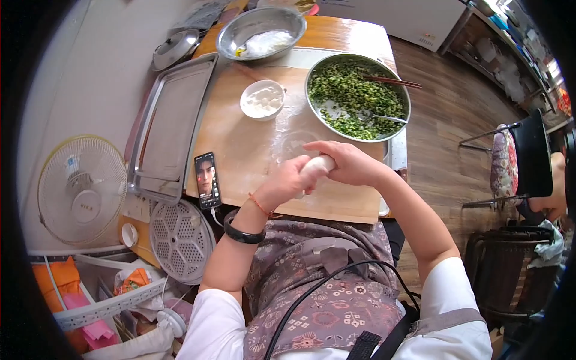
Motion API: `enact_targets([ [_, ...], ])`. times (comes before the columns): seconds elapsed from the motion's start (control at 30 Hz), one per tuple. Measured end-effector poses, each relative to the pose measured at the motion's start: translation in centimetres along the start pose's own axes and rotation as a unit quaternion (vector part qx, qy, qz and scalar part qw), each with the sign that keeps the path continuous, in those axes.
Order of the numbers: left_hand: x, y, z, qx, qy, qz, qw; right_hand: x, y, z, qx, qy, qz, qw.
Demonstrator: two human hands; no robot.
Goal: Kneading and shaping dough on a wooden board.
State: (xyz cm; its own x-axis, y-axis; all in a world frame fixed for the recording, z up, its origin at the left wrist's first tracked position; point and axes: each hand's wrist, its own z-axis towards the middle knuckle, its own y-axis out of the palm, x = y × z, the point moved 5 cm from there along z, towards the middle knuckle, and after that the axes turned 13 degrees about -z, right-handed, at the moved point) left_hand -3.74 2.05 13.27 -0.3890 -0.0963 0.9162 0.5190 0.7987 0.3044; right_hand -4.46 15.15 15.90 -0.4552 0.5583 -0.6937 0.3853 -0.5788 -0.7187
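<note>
A smooth lump of white dough (317,166) is held between both hands above the wooden board (243,166). My left hand (288,176) curls its fingers around the lump. From the other side my right hand (348,163) grips the dough's end, its index finger stretched out over the top. Loose flour dusts the board beyond my hands. Past them stands a small white bowl of flour (263,100). To its right is a large steel bowl (308,96) of chopped green filling (355,96), with brown chopsticks (396,81) and a metal spoon (389,119) in it.
A metal basin (225,40) stands at the back. Left of the board lie a metal tray (171,126), a phone (208,180) with its screen lit, and a perforated steamer plate (182,243). A fan (82,189) is farther left. A chair (504,162) stands at right, a person's arm beside it.
</note>
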Motion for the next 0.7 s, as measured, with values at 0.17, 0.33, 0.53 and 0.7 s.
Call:
enact_targets([
  [0.17,-0.2,0.2,0.4,0.025,0.098,0.344,0.933,-0.3,1.1,-0.4,0.015,0.018,-0.226,0.974],
  [0.33,0.0,1.6,0.1,0.066,0.098,0.440,0.890,-0.6,2.7,-0.2,0.050,0.044,-0.320,0.945],
  [0.53,-1.3,1.7,0.4,0.095,0.117,0.475,0.867,0.0,3.3,-0.4,0.103,0.059,-0.373,0.920],
  [0.7,-1.2,1.9,0.4,0.068,0.157,0.456,0.874,-0.2,2.7,-0.8,0.104,0.096,-0.359,0.923],
])
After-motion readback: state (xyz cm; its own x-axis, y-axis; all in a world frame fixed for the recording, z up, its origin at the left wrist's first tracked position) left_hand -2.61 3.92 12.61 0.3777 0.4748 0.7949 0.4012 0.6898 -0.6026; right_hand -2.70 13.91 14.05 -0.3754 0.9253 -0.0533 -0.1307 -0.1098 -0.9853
